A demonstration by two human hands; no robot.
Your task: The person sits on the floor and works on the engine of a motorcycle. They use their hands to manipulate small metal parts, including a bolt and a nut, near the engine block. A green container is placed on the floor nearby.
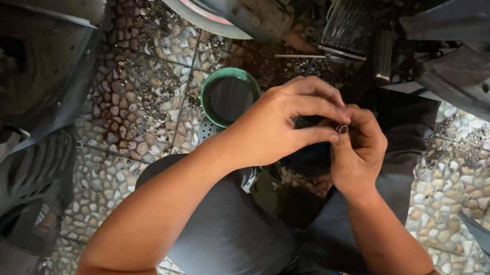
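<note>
Both my hands meet over my lap, above a pebble-patterned tile floor. My left hand (280,124) and my right hand (360,149) pinch a small dark metal ring-like part (342,128) between their fingertips. The part is tiny and mostly hidden by my fingers. Just behind my left hand stands a green round bowl (206,96) with dark liquid in it.
Dark plastic scooter body panels (15,120) lie at the left. A wheel and exhaust pipe (242,2) and finned engine parts (348,21) stand at the top, another dark panel (478,25) at the right. My grey-trousered knees (231,231) fill the bottom middle.
</note>
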